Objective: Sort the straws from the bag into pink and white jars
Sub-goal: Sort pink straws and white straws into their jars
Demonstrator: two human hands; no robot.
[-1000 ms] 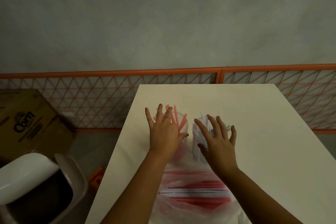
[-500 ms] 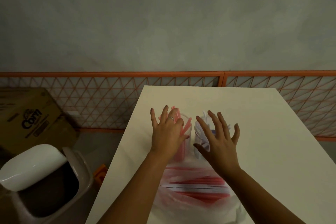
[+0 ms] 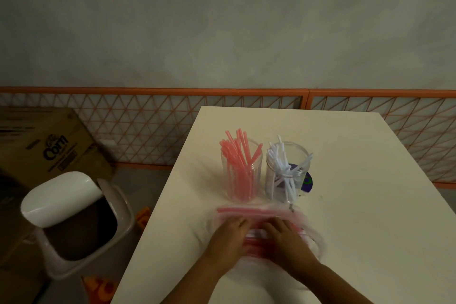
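While your two hands lie on the clear plastic bag (image 3: 261,215) at the near edge of the white table (image 3: 357,205), the two glass jars stand upright just beyond it, side by side and nearly touching. Your left hand (image 3: 228,234) rests on the left part of the bag with its fingers bent down onto the plastic, and your right hand (image 3: 286,237) lies close beside it on the middle of the bag, fingers likewise bent down; the motion blur there is too strong to tell whether either hand is pinching the plastic or a straw, or only pressing on it. Through the bag you can see pink straws lying crosswise under and between your hands, with a pink strip along the bag's far edge. The left jar (image 3: 240,180) holds a bundle of pink straws (image 3: 237,148) that stick out above its rim. The right jar (image 3: 286,175) holds white straws (image 3: 283,168) leaning in several directions. Off the table's left side stands a bin (image 3: 74,224) with a white swing lid, and behind it a cardboard box (image 3: 47,145) sits against an orange mesh fence (image 3: 153,121).
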